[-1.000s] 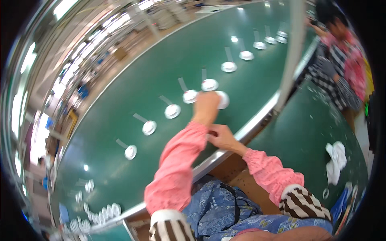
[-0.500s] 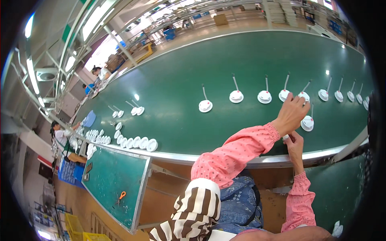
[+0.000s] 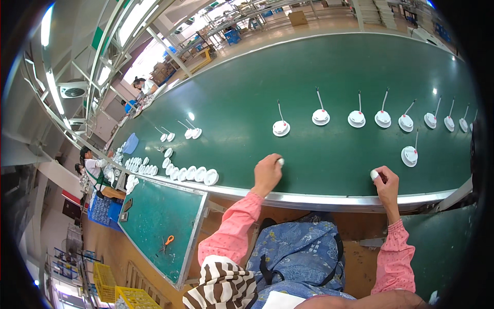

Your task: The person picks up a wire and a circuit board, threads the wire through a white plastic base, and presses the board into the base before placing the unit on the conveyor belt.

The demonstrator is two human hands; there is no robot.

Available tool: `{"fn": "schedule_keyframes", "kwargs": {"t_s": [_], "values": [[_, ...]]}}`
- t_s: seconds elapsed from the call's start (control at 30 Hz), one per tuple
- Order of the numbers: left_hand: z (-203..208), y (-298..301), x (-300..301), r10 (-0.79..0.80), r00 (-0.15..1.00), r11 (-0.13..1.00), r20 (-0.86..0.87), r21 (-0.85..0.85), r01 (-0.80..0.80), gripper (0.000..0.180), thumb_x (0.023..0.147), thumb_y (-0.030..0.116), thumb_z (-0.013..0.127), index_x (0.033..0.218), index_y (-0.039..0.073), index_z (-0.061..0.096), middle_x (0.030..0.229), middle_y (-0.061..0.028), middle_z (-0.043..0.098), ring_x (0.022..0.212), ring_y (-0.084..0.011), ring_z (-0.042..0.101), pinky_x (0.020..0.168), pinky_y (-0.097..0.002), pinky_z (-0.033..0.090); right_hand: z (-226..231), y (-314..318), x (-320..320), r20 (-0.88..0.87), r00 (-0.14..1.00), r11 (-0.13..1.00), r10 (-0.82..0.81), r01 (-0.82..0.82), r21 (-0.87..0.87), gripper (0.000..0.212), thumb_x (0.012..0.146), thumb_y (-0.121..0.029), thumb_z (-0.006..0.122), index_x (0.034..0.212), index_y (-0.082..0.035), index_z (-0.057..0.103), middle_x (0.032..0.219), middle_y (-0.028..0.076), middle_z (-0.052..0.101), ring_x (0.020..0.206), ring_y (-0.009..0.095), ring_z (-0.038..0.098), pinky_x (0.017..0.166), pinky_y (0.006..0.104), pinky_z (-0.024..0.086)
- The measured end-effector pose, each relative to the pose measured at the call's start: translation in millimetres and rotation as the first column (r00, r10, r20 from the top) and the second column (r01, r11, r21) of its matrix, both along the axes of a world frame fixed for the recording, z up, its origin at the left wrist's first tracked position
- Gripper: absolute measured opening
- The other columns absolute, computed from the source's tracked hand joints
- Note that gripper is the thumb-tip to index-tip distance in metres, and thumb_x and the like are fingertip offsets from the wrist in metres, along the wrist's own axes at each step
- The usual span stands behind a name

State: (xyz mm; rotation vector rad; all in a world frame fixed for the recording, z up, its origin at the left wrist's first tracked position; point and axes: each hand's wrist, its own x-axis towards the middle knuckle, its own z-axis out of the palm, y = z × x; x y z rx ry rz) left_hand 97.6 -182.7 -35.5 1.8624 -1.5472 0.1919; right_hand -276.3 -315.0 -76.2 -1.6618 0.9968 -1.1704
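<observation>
My left hand (image 3: 267, 174) hangs over the front of the green table, fingers curled, with a small white tip at its fingers. My right hand (image 3: 387, 184) is near the front edge further right, its fingers bent in. A similar white tip (image 3: 374, 175) shows there. Whether these are finger covers or held pieces I cannot tell. Above my right hand lies a round white fixture (image 3: 409, 156) with a thin upright white cable and a red spot. A row of similar fixtures (image 3: 356, 119) runs across the table behind, apart from both hands.
White discs (image 3: 211, 177) stand in a leaning row at the front left, beside smaller ones. A blue bin (image 3: 130, 143) sits farther left, near a co-worker (image 3: 95, 167). On the lower green side table (image 3: 159, 226) lie orange-handled scissors (image 3: 169, 240). A metal rim (image 3: 329, 201) edges the main table.
My left hand has left the fixture row and swung left toward the front edge. My right hand stays near the front edge. The view has shifted, moving the scene rightward.
</observation>
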Motion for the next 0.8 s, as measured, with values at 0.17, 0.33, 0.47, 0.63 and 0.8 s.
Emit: {"fn": "schedule_keyframes", "kwargs": {"t_s": [0.17, 0.33, 0.47, 0.63, 0.8], "values": [[-39.8, 15.0, 21.5, 0.139, 0.965, 0.99, -0.223, 0.021, -0.137, 0.013, 0.089, 0.007, 0.057, 0.096, 0.003, 0.067, 0.087, -0.0169, 0.068, 0.081, -0.0363, 0.066, 0.073, -0.0435, 0.051, 5.5, 3.4, 2.9, -0.048, 0.998, 0.997, 0.047, -0.05, -0.056, 0.01, 0.087, -0.007, 0.068, 0.083, 0.001, 0.064, 0.066, -0.001, 0.054, 0.06, 0.006, 0.046, 0.055, 0.0238, 0.038], [-36.1, 19.4, 18.2, 0.071, 0.99, 0.997, -0.119, -0.008, -0.073, 0.012, 0.09, 0.005, 0.056, 0.096, 0.003, 0.066, 0.088, -0.0165, 0.065, 0.081, -0.037, 0.064, 0.072, -0.0434, 0.051, 10.5, 7.0, 6.2, -0.037, 0.998, 0.995, 0.052, -0.055, -0.078, 0.01, 0.086, -0.006, 0.068, 0.082, 0.001, 0.064, 0.066, 0.0, 0.055, 0.059, 0.006, 0.046, 0.055, 0.0239, 0.038], [-32.5, 22.2, 6.0, 0.061, 0.997, 0.998, 0.053, 0.012, -0.062, 0.015, 0.09, 0.004, 0.055, 0.103, 0.005, 0.063, 0.092, -0.0158, 0.064, 0.083, -0.0379, 0.063, 0.072, -0.0442, 0.051, 13.7, 7.8, 7.1, -0.015, 0.998, 0.996, 0.062, -0.063, -0.071, 0.01, 0.085, -0.005, 0.07, 0.081, 0.001, 0.064, 0.066, 0.001, 0.055, 0.058, 0.007, 0.046, 0.053, 0.0242, 0.038], [-28.6, 24.4, 1.0, 0.066, 0.993, 0.996, 0.102, 0.053, -0.071, 0.02, 0.089, 0.002, 0.055, 0.106, 0.005, 0.063, 0.091, -0.0155, 0.061, 0.081, -0.0381, 0.062, 0.071, -0.0441, 0.05, 15.3, 10.3, 7.5, 0.008, 1.0, 0.998, 0.029, -0.029, -0.05, 0.008, 0.084, -0.004, 0.07, 0.08, 0.001, 0.064, 0.066, 0.002, 0.055, 0.057, 0.008, 0.047, 0.052, 0.0252, 0.037], [-23.2, 30.6, 3.1, 0.06, 0.995, 0.99, 0.085, 0.123, -0.07, 0.023, 0.089, 0.003, 0.056, 0.111, 0.006, 0.062, 0.095, -0.0148, 0.061, 0.084, -0.0373, 0.063, 0.072, -0.0449, 0.051, 17.6, 11.9, 11.1, -0.019, 1.0, 0.998, 0.014, -0.015, -0.057, 0.006, 0.082, -0.002, 0.068, 0.079, 0.001, 0.063, 0.068, 0.004, 0.054, 0.057, 0.011, 0.046, 0.052, 0.0269, 0.036]]}}
